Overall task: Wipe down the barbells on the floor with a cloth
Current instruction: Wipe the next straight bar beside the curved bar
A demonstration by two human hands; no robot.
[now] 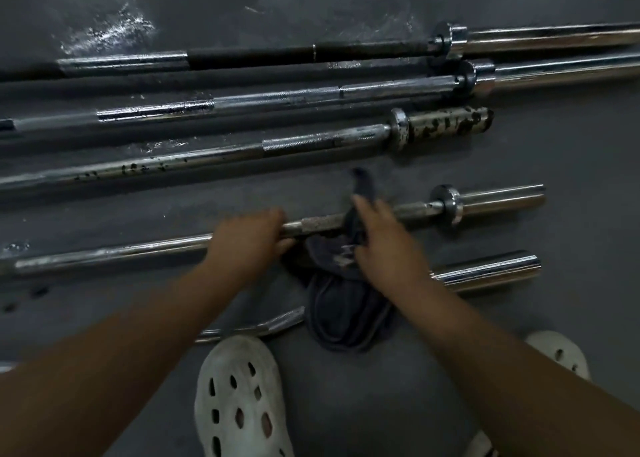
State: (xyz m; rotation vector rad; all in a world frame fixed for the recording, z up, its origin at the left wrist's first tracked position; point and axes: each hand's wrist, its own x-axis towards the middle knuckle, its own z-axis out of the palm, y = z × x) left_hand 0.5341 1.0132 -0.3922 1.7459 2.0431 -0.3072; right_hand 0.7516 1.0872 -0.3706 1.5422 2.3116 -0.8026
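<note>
White perforated clogs (242, 397) stand at the bottom edge of a grey gym floor (571, 151) as a person bends over a row of bars. Just nearer than the grip lies a bent curl bar (277, 321). Its chrome sleeve (485, 271) shows to the right of the person's right hand (384, 241).

A dark blue cloth (346, 314) hangs from that hand and bunches in loose folds below it, covering the middle of the curl bar. The right hand clasps the upper part of the cloth against the shaft of the nearest straight barbell (104, 254), with one cloth corner sticking up past the fingers. Just left of the cloth, the left hand (247, 245) curls round the same shaft, bare skin on metal.

Beyond the grip three more barbells lie roughly parallel:
- a rust-spotted barbell (207, 156) closest;
- a chrome barbell (277, 98) past it;
- a black-gripped barbell (304, 54) farthest.

Pale scuff marks (110, 32) streak the floor beyond the farthest bar, up and to the left of the hands.
</note>
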